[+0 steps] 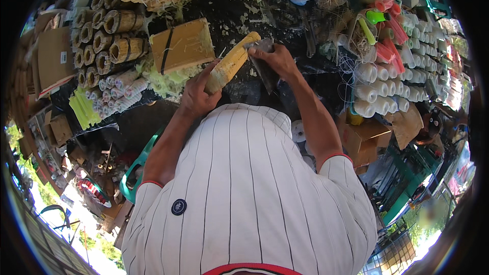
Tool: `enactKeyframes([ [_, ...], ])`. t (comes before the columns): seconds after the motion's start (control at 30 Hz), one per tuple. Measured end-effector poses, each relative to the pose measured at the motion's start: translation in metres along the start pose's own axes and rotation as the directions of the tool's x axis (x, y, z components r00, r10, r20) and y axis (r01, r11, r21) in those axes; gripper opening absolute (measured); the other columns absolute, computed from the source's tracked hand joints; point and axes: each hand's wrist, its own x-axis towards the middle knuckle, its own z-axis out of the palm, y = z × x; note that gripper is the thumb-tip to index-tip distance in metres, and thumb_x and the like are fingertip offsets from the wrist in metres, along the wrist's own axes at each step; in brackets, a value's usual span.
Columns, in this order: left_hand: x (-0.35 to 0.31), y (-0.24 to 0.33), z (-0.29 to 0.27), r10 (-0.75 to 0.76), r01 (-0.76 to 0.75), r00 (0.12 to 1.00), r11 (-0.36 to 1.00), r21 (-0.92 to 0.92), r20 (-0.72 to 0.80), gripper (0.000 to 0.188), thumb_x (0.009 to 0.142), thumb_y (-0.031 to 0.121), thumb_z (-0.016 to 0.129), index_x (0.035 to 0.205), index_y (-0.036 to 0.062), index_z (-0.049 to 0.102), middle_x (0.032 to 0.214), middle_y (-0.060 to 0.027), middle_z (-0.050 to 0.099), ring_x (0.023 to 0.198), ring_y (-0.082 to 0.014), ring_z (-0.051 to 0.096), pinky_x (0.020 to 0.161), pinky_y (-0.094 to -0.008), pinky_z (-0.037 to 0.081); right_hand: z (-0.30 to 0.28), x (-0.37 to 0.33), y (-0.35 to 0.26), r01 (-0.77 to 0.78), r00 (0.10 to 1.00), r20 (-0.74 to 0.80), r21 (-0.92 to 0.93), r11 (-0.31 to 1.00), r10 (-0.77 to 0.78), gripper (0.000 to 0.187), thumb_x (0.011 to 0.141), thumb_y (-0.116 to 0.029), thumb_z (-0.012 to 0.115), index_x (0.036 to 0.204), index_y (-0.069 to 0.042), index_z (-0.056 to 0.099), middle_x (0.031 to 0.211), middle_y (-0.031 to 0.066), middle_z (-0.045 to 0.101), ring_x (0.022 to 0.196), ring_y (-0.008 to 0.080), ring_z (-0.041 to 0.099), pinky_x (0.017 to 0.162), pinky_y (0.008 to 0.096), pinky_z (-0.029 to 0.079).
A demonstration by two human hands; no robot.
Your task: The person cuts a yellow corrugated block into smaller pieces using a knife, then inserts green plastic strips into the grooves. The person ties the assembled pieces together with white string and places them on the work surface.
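left hand (196, 94) clamped on bamboo piece (232, 62), 12 o'clock on desk (229, 0) | right hand (275, 58) closed on blade (264, 69) | advice: shave away from left fingers, shallow strokes

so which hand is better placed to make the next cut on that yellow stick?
Right, probably. The right hand already holds the dark blade against the stick's upper end, while the left hand grips its lower end, steadying it.
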Motion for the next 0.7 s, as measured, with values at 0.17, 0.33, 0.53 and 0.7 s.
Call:
enactKeyframes([
  [0.17,0.015,0.023,0.007,0.062,-0.068,0.997,0.992,0.107,0.056,0.068,0.076,0.0,0.069,0.142,0.0007,0.054,0.135,-0.0252,0.066,0.123,-0.0432,0.066,0.104,-0.0491,0.057,-0.024,-0.008,0.005,0.095,0.995,-0.045,0.022,0.995,-0.094,0.089,0.076,-0.073,0.082,0.108,0.01,0.073,0.086,0.0157,0.075,0.071,0.0255,0.072,0.07,0.0374,0.056],
  [0.33,0.046,0.032,0.016,0.36,-0.443,0.889,0.836,0.325,0.285,0.054,0.08,-0.003,0.065,0.133,-0.0013,0.057,0.135,-0.0238,0.066,0.124,-0.0411,0.067,0.108,-0.051,0.054,-0.091,0.025,-0.006,-0.151,0.989,-0.061,-0.345,0.926,0.138,0.084,0.08,-0.076,0.077,0.112,0.002,0.079,0.082,0.0169,0.075,0.077,0.0241,0.075,0.072,0.0394,0.056],
  [0.53,0.067,0.033,0.008,0.415,-0.588,0.772,0.754,0.292,0.482,0.048,0.08,-0.002,0.067,0.127,-0.001,0.062,0.135,-0.0215,0.068,0.126,-0.04,0.066,0.109,-0.0526,0.053,-0.072,0.064,0.064,0.088,0.992,0.129,-0.641,0.763,-0.005,0.085,0.076,-0.084,0.073,0.096,-0.003,0.083,0.082,0.0199,0.076,0.082,0.0293,0.077,0.075,0.0416,0.057],
  [0.7,0.064,0.029,0.003,0.456,-0.681,0.68,0.683,0.264,0.573,0.048,0.078,0.002,0.073,0.126,0.0007,0.064,0.136,-0.0201,0.067,0.13,-0.0389,0.063,0.112,-0.0503,0.051,-0.034,0.014,0.028,-0.048,0.979,0.149,-0.487,0.872,0.137,0.101,0.069,-0.093,0.07,0.095,0.004,0.082,0.102,0.0259,0.078,0.095,0.0374,0.077,0.085,0.043,0.059],
])
